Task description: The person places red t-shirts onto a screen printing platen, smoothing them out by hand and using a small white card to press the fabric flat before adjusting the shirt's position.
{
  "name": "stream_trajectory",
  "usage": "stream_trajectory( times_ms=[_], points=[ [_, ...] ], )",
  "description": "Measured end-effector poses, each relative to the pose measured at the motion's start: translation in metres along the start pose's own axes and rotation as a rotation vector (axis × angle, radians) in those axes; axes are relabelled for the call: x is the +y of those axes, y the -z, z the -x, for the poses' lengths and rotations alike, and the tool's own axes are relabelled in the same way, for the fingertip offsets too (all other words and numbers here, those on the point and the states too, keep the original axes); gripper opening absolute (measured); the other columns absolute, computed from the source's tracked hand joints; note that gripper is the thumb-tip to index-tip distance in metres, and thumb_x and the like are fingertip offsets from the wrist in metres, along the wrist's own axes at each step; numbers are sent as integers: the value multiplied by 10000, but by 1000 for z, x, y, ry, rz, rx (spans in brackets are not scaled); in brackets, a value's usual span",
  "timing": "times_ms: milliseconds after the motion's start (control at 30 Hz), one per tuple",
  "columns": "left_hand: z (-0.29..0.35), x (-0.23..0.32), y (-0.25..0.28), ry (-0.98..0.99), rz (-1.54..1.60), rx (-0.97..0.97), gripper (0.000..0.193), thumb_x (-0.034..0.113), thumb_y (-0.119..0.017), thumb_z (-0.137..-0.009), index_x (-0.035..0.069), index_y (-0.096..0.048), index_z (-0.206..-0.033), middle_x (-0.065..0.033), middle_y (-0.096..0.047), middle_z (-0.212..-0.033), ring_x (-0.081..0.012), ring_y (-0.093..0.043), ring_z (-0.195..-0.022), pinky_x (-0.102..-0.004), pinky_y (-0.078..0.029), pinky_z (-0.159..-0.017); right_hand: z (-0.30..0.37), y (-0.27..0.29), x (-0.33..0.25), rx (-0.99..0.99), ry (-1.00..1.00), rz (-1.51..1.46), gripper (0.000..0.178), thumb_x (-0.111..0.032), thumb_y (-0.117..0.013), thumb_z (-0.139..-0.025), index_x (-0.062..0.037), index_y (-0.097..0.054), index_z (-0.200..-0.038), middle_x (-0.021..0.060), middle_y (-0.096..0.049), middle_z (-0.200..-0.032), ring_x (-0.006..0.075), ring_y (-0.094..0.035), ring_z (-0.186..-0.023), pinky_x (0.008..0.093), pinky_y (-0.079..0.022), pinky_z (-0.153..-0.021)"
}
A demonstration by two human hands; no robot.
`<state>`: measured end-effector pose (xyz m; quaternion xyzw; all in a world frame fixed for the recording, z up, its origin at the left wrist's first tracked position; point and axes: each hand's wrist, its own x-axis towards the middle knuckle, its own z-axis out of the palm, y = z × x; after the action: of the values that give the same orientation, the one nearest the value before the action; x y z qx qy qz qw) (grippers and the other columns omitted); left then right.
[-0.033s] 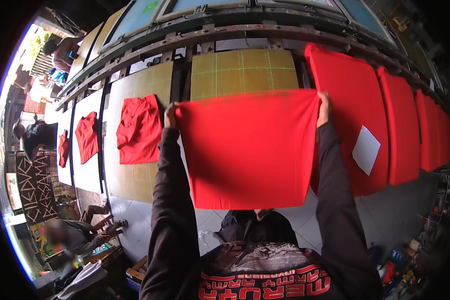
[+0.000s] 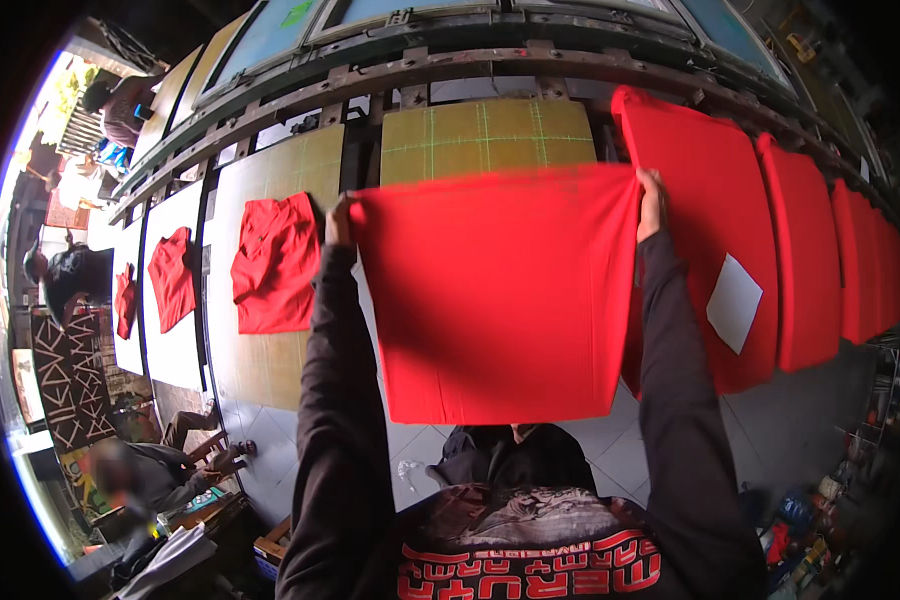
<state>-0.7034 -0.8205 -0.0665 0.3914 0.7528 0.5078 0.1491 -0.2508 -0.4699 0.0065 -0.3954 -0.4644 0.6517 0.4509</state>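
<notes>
Watching remotely, I logged left hand (image 2: 339,219) and right hand (image 2: 652,205) fingers gripping red cloth (image 2: 495,300) at its far corners; beyond its edge, green-lined board (image 2: 458,140) showed.

arms (image 2: 348,375) forward, left hand (image 2: 339,220) and right hand (image 2: 652,207) clenched

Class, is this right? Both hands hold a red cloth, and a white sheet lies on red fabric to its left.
The side is wrong: the head view shows the white sheet on red fabric to the right of the red cloth. The rest stands.
</notes>
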Motion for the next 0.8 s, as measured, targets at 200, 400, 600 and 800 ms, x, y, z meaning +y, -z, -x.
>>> stream_trajectory(
  times_ms=[200,400,600,800],
  points=[
    [-187,24,15,-65,-545,-45,335,391,-590,-908,124,-706,-1073,-113,-708,-876,-246,-708,-798,-344,-541,-637,-152,-31,-24,61,480,920,254,-304,-700,-908,-63,-644,-852,-4,-633,-743,105,-570,-650,286,-488,-667],
    [-241,60,-42,489,47,-38,325,395,-539,-922,166,-716,-1069,-129,-736,-852,-197,-731,-693,-334,-572,-584,-188,-65,-20,13,-208,347,269,-242,-574,-981,-45,-505,-1150,176,-723,-952,280,-719,-856,328,-534,-711],
    [-258,35,-77,375,-235,57,324,363,-594,-873,182,-703,-1119,-170,-716,-1010,-317,-693,-972,-401,-537,-833,-229,-81,35,205,154,357,230,-192,-529,-1000,-30,-442,-1137,206,-720,-981,280,-716,-919,347,-541,-810],
    [-243,10,-79,254,-303,176,292,335,-651,-840,193,-712,-1088,-117,-720,-946,-201,-689,-899,-350,-523,-744,-217,-83,75,188,159,879,359,-309,-621,-933,-45,-520,-1155,160,-648,-1201,274,-612,-1132,392,-466,-932]
  ],
)
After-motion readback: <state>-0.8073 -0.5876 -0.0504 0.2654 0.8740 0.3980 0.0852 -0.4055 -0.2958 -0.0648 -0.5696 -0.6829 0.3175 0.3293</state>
